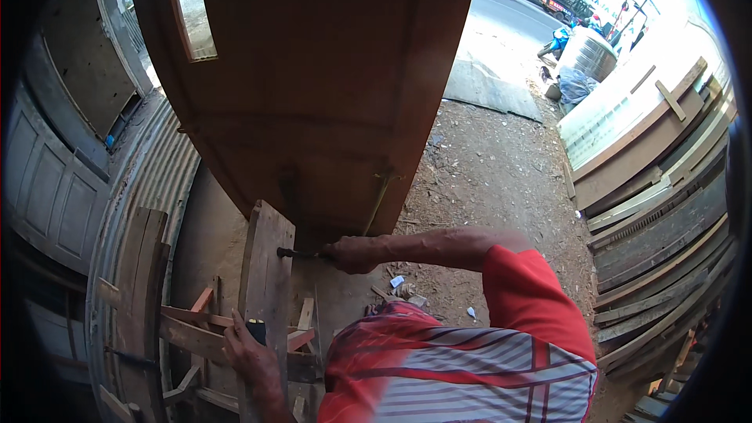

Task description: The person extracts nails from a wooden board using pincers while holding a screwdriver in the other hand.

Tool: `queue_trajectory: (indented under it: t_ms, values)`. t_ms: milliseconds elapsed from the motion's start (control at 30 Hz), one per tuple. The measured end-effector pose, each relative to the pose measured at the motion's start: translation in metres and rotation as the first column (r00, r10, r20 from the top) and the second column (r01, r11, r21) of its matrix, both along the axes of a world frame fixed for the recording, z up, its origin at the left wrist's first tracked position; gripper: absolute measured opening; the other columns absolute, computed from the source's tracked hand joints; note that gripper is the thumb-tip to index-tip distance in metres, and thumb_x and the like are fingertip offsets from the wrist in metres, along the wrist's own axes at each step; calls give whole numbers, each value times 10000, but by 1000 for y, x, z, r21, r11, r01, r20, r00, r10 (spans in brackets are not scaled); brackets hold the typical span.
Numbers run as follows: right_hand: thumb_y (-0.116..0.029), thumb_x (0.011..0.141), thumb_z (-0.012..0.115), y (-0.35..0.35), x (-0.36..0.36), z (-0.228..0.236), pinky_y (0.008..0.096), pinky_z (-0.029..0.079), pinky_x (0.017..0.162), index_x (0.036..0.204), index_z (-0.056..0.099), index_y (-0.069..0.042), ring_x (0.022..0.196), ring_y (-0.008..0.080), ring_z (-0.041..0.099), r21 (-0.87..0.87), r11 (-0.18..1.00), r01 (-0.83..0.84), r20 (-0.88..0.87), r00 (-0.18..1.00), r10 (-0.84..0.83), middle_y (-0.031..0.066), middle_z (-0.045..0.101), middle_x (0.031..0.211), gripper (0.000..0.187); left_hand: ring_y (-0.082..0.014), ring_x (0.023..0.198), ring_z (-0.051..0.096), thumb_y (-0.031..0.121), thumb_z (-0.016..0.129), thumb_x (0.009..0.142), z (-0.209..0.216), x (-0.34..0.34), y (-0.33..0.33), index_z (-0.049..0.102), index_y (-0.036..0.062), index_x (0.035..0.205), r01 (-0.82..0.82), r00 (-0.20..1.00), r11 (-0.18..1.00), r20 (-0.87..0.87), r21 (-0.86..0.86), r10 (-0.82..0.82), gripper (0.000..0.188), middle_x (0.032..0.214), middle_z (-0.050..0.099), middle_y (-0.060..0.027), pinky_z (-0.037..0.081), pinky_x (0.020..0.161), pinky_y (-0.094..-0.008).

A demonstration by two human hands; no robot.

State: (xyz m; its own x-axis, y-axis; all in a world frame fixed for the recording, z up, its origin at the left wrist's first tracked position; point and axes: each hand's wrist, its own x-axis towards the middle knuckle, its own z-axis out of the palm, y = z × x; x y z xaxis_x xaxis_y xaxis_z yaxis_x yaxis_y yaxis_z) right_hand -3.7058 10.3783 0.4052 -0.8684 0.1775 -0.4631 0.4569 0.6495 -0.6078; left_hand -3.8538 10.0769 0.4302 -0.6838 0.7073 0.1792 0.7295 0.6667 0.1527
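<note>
A hammer (301, 253) is gripped in my right hand (354, 254), my arm stretched out to the left. Its dark head meets the upper part of a weathered wooden board (266, 266), seen end-on and long, in front of me. Lower on that board is my left hand (252, 356), fingers bent and pointing away from me. By its thumb is a small black and yellow block-shaped thing (256, 332), which the hand seems to hold; its kind is unclear. Just beyond the board stands a large brown wooden door (305, 86) with a narrow glass pane.
Wooden trestle parts (196, 337) and an upright plank (141, 274) stand at the left beside corrugated sheeting (160, 164). Stacked boards (666, 219) line the right side. Chips and scraps litter the dirt floor (501, 180). Beyond lies a road (517, 19) with a motorcycle rider.
</note>
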Motion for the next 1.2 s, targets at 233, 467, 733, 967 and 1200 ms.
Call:
queue_trajectory:
  t_ms: [233, 467, 733, 967, 1200]
  values:
    - [-184, 1028, 521, 32, 25, -79, 465, 561, 666, 1422, 499, -85, 803, 377, 712, 169, 977, -131, -385, 904, 188, 222, 695, 908, 407, -365, 1053, 608, 135, 838, 728, 0, -1, 11, 511, 64, 1425, 64, 998, 996, 4, 70, -64, 773, 1132, 591, -157, 480, 892, -508]
    - [-165, 1009, 547, 82, -2, -41, 468, 566, 652, 1258, 586, -52, 762, 387, 707, 308, 900, -309, -334, 851, 406, 189, 707, 920, 276, -338, 1033, 622, 151, 849, 738, -7, -3, -5, 526, 124, 1415, 4, 1000, 995, -26, 96, -1, 750, 1086, 612, -126, 482, 883, -499]
    - [-217, 989, 587, 185, -21, -89, 380, 576, 669, 1246, 602, -117, 840, 258, 721, 965, 257, -47, -220, 388, 895, 58, 690, 1122, 276, -347, 1070, 620, 108, 821, 778, -4, -7, 3, 523, 126, 1412, -41, 999, 997, 34, 72, 39, 700, 1131, 620, -131, 463, 905, -486]
    - [-272, 999, 574, 177, 42, -60, 448, 577, 712, 1206, 608, -145, 843, 342, 712, 610, 783, -119, -307, 876, 373, 137, 721, 984, 246, -324, 1117, 605, 102, 836, 758, -4, -6, 7, 506, 123, 1422, -64, 996, 996, 57, 55, 61, 742, 1148, 612, -122, 462, 937, -488]
    - [-265, 980, 549, 36, 78, -90, 420, 557, 701, 1336, 560, -37, 776, 317, 715, -166, 958, 234, -127, 958, -256, 175, 717, 871, 423, -314, 1167, 587, 102, 847, 748, -2, -5, 6, 483, 96, 1428, -70, 996, 996, 65, 46, 67, 771, 1178, 599, -115, 456, 962, -495]
